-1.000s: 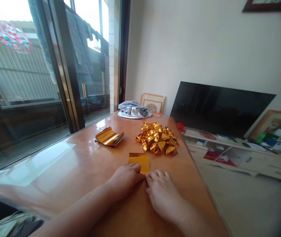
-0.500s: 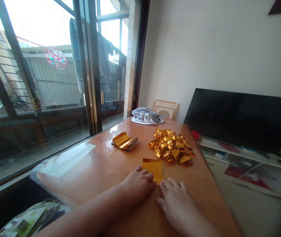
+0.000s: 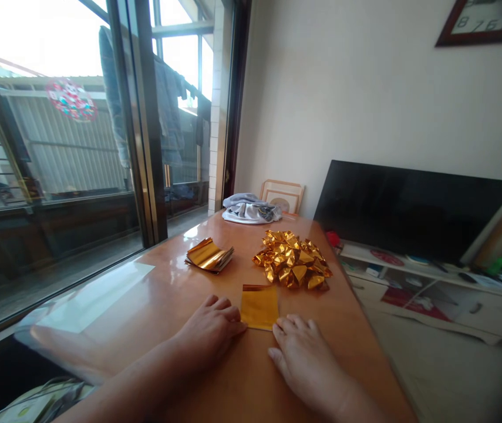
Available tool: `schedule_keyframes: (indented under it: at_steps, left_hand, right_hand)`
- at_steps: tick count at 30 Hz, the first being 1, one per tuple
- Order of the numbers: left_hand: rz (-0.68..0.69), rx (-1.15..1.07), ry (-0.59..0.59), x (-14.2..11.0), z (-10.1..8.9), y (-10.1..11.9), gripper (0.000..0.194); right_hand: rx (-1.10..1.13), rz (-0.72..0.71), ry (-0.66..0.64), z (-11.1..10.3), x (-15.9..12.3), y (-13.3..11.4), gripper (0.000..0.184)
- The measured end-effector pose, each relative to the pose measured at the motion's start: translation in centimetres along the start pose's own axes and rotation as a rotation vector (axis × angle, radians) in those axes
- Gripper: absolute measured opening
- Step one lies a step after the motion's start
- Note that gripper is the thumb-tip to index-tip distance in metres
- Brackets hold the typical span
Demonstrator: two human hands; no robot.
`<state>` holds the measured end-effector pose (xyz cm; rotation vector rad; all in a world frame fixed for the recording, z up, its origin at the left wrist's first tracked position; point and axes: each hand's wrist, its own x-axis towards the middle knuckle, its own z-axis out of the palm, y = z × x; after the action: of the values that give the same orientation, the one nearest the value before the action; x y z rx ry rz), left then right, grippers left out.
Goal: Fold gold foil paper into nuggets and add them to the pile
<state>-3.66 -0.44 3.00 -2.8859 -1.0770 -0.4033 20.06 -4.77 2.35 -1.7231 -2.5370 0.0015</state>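
A flat square of gold foil (image 3: 259,307) lies on the orange glossy tabletop (image 3: 167,294), right in front of me. My left hand (image 3: 209,332) rests palm down at its lower left corner, and my right hand (image 3: 306,365) lies palm down just below its lower right corner. Both hands hold nothing. Farther along the table sit a small stack of gold foil sheets (image 3: 209,255), curling at the top, and a heap of crumpled gold foil pieces (image 3: 292,259).
A folded grey-and-white cloth (image 3: 251,210) and a leaning picture frame (image 3: 282,197) stand at the table's far end. Right of the table are a black flat-screen TV (image 3: 409,211) and a low white cabinet (image 3: 409,282). A glass door (image 3: 57,176) runs along the left.
Both hands have slid slightly back from the foil square, so its lower edge now shows. The view has also shifted a little.
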Motion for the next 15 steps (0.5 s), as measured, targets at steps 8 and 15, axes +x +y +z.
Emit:
schedule_keyframes:
  at_steps: [8,15]
  left_hand:
    - [-0.044,-0.036,-0.007,-0.2,-0.8,0.0,0.023]
    - [-0.084,-0.028,-0.036,1.0,-0.5,0.0,0.015]
  right_hand:
    - [0.026,0.005,0.057,-0.4,0.4,0.1,0.024]
    - [0.155,0.068,0.1,0.3,1.7,1.5,0.015]
